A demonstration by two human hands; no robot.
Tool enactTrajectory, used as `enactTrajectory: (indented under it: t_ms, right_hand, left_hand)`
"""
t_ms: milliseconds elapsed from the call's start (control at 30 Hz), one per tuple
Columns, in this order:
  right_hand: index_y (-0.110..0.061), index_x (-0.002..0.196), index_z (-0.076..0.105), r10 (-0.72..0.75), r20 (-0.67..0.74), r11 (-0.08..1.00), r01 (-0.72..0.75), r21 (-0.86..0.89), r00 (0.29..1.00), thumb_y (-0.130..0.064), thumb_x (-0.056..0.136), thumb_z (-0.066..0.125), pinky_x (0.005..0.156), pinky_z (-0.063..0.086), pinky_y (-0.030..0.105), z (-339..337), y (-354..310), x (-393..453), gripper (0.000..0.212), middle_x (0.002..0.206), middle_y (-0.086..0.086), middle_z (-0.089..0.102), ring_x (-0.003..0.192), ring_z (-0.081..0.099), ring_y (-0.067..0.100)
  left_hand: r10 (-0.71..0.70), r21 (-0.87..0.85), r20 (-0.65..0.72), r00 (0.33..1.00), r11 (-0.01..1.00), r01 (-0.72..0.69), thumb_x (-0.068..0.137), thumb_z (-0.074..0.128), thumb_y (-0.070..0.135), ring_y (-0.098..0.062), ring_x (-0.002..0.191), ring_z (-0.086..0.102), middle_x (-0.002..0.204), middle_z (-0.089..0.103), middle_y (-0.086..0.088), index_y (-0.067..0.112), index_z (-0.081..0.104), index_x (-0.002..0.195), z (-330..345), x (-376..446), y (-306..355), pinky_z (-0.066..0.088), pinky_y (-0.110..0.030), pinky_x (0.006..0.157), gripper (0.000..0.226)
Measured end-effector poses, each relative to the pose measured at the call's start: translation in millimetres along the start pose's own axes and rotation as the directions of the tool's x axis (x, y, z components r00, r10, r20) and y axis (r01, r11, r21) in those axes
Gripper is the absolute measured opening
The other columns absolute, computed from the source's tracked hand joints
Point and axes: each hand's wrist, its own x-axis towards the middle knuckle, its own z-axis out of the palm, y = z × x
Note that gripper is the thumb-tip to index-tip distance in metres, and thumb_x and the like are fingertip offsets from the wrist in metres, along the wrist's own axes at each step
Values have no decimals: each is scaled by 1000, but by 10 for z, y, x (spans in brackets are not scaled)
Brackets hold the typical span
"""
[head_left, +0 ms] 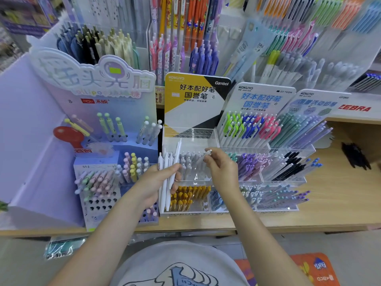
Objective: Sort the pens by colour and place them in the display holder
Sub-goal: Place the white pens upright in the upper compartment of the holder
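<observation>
Head camera only, so I work from one angle: my left hand [156,182] has its fingers curled round a bunch of white pens [168,178], held upright just in front of the clear display holder [189,139]. My right hand [221,170] pinches a single pale pen [206,154] by its upper end between thumb and fingertips, over the middle tier where grey-white pens [190,164] already stand. To do this step well, I'd judge the pen should go tip-down into a free hole beside its matching colour, lowered straight so it doesn't knock its neighbours, while the left hand keeps the bunch clear of the tier. The held pens look slim, smooth and white, with clips near the top. Yellow pens [189,196] fill the tier below, on the wooden worktop [340,203].
</observation>
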Motion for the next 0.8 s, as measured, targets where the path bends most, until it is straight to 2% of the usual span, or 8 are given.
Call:
enactTrajectory:
  t_ms: [100, 233, 300, 400, 533, 667, 733, 800]
  right_hand:
    - [-15, 109, 67, -50, 20, 995, 52, -83, 999, -13, 95, 62, 75, 56, 44, 50, 24, 22, 15, 82, 2, 70, 76, 67, 20]
    - [-9, 115, 68, -133, 47, 980, 138, -142, 990, -12, 96, 61, 75, 54, 34, 78, -23, 78, 21, 89, 4, 70, 81, 65, 20]
    - [-7, 113, 69, -168, 66, 969, 178, -174, 984, -12, 96, 61, 74, 50, 29, 86, -27, 88, 19, 89, 2, 69, 81, 63, 17]
    - [-8, 109, 68, -174, 75, 966, 184, -179, 982, -13, 96, 61, 71, 52, 33, 86, -9, 64, 17, 83, 1, 68, 80, 64, 19]
    - [-9, 109, 69, -192, 74, 962, 202, -186, 979, -13, 95, 62, 69, 52, 33, 83, -11, 25, 16, 80, 1, 67, 75, 63, 18]
    - [-9, 98, 66, -225, 74, 949, 235, -209, 972, -13, 96, 60, 59, 39, 24, 46, -17, 24, 8, 68, -8, 55, 62, 48, 7]
    - [-7, 100, 67, -240, 80, 942, 252, -223, 968, -12, 96, 60, 61, 42, 27, 37, -20, 21, 9, 72, -4, 59, 65, 51, 10]
    - [-6, 113, 69, -237, 92, 939, 253, -233, 967, -11, 96, 61, 69, 49, 29, 59, -26, 25, 19, 83, 3, 68, 76, 60, 15]
  left_hand:
    - [17, 0, -18, 1000, 1000, -17, 85, 69, 25, -15, 44, 49, 68, 62, -7, 3, 63, 102, -3, -7, -16, 41, -23, 42, 29]
    - [33, 19, -43, 999, 999, -32, 80, 72, 32, -13, 41, 47, 68, 63, -7, 2, 64, 101, -40, -3, -31, 40, -23, 42, 37]
    - [35, 2, -61, 998, 999, -35, 77, 73, 35, -13, 39, 46, 67, 62, -6, -1, 63, 107, -52, 3, -41, 39, -23, 41, 48]
    - [30, -14, -79, 996, 999, -31, 74, 74, 37, -14, 39, 43, 67, 60, -6, -5, 60, 119, -74, 21, -55, 38, -24, 41, 63]
    - [16, -26, -58, 998, 1000, -18, 75, 74, 35, -13, 40, 40, 66, 58, -5, -6, 57, 122, -83, 28, -65, 35, -23, 41, 65]
    - [17, -21, -37, 999, 1000, -18, 75, 73, 35, -13, 40, 40, 65, 56, -5, -9, 56, 122, -66, 15, -87, 35, -22, 41, 67]
    - [12, -19, -34, 999, 1000, -12, 75, 72, 35, -13, 40, 39, 65, 56, -5, -11, 55, 122, -57, 13, -89, 34, -22, 41, 68]
    - [9, -20, -30, 999, 1000, -10, 75, 72, 34, -13, 40, 40, 65, 56, -5, -12, 54, 123, -46, 15, -91, 34, -22, 41, 69]
